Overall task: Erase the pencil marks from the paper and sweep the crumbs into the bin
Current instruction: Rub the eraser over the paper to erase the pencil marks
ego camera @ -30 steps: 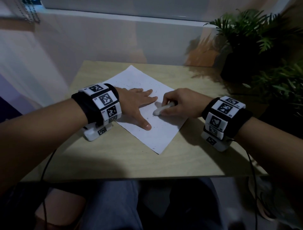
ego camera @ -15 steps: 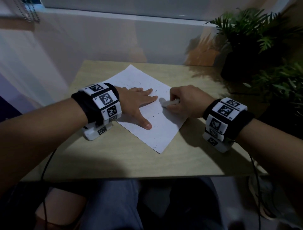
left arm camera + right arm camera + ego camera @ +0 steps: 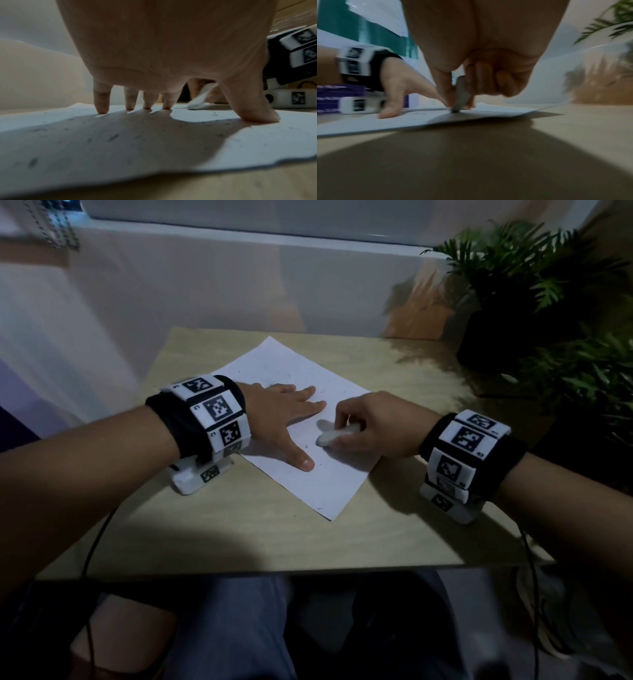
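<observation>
A white sheet of paper (image 3: 274,371) lies askew on the light wooden table (image 3: 239,529), dotted with small dark crumbs and faint pencil marks. My left hand (image 3: 284,419) lies flat on the paper (image 3: 154,142) with fingers spread, its fingertips (image 3: 102,108) pressing it down. My right hand (image 3: 370,426) grips a white eraser (image 3: 330,437), whose tip touches the paper just right of my left thumb. The eraser (image 3: 460,94) shows between thumb and curled fingers in the right wrist view, tip on the paper (image 3: 385,121). From the left wrist the eraser (image 3: 200,98) is visible beyond my fingers.
Potted green plants (image 3: 534,285) stand at the table's back right corner. A pale wall and ledge (image 3: 239,268) rise behind the table. Cables (image 3: 99,535) hang from both wrists over the near table edge. No bin is in view.
My right hand has rubbed the eraser back and forth: away and to the right half a second ago, now back toward my left thumb. The left hand stays pressed in place.
</observation>
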`<state>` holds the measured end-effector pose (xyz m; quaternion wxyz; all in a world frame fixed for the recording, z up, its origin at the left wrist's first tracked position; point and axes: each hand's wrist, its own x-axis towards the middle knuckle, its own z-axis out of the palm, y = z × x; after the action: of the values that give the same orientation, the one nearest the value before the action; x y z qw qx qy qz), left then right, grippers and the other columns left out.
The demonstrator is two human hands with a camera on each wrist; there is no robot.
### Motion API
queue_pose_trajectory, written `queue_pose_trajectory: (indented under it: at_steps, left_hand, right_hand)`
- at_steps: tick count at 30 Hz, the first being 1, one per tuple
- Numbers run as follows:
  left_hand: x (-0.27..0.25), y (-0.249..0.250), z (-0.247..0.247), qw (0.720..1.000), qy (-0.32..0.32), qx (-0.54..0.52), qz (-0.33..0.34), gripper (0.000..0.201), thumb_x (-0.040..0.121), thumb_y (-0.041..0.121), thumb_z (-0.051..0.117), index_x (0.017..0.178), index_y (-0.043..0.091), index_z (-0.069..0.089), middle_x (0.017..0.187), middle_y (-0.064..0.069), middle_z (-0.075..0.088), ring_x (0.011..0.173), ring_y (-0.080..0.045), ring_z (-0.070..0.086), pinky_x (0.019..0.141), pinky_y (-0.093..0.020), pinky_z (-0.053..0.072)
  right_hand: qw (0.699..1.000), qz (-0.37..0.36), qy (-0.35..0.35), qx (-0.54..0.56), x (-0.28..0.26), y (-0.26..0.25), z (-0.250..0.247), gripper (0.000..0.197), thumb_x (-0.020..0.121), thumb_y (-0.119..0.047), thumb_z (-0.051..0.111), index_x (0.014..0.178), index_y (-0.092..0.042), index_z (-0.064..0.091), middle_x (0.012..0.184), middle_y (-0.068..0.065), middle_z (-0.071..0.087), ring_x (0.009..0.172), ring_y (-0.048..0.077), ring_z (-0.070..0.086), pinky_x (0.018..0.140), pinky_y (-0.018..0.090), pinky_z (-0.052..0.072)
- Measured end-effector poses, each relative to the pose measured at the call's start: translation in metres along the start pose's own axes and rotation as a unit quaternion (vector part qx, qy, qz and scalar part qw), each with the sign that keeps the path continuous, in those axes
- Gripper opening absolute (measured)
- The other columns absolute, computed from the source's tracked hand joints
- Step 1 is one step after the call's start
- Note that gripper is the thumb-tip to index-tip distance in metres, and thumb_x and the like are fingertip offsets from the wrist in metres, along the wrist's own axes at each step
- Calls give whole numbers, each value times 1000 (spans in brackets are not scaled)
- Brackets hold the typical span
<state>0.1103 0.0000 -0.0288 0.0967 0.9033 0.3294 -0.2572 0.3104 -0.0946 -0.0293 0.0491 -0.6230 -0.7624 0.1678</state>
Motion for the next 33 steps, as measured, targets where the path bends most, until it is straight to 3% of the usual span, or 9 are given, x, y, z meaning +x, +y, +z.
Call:
queue_pose_trajectory:
  at_steps: [5,7,11,16,19,21,26,31,33]
  left_hand:
    - [-2,2,-2,1000,-5,-5,-2,119,72,87,56,159,41,-13,165,16,-24,155,-14,-16,125,-54,1]
    - [-2,3,-3,1000,-4,-1,-1,119,73,86,56,159,40,-12,166,15,-24,155,-14,-15,125,-54,1]
    - [-3,3,-4,1000,-7,-5,-1,119,74,85,57,159,40,-12,166,15,-24,155,-14,-16,125,-55,1]
    - [-2,2,-3,1000,-5,-4,1,120,73,86,57,159,40,-12,166,14,-24,155,-15,-15,124,-55,1]
    - [-2,3,-3,1000,-5,-2,2,119,74,85,57,159,40,-13,166,14,-24,155,-15,-16,124,-56,1]
    - [-2,2,-3,1000,-6,0,2,120,73,86,56,159,40,-13,166,13,-24,155,-16,-16,124,-56,2]
    - [-1,0,-2,1000,-3,-11,5,121,72,85,59,159,40,-12,166,15,-24,155,-14,-16,125,-55,1]
    - [2,-2,-1,1000,4,-20,6,124,69,87,60,160,39,-8,167,14,-20,155,-14,-15,125,-56,2]
    - [3,-2,-1,1000,6,-18,5,123,70,87,60,160,39,-8,167,14,-20,155,-15,-14,125,-56,2]
  right_hand:
    - [989,108,91,-47,16,20,-8,35,85,-61,63,80,-27,56,79,-7,55,80,23,56,67,35,45]
    - [990,97,94,-43,18,19,-5,36,86,-59,60,76,-25,55,76,-7,56,76,22,56,65,35,47]
    - [998,64,24,8,15,13,-7,40,83,-64,67,88,-24,63,81,-7,60,73,10,53,59,29,38]
    - [985,121,115,-54,22,23,-7,40,86,-61,59,78,-22,58,78,-5,58,76,22,56,62,32,41]
    - [997,52,42,-24,16,13,-4,38,85,-61,63,81,-24,59,76,-8,57,71,15,52,59,30,38]
    - [999,49,9,11,15,11,-8,38,83,-63,67,85,-26,62,80,-8,59,72,11,53,58,27,37]
    - [989,111,94,-36,23,22,-12,39,85,-58,65,83,-20,61,80,-2,60,77,20,55,58,31,36]
    - [1000,18,2,10,12,1,-4,38,84,-61,67,85,-23,62,76,-10,58,68,6,51,57,22,36]
    - [1000,27,10,6,13,4,-5,37,83,-62,68,85,-25,62,79,-9,59,69,6,51,58,24,36]
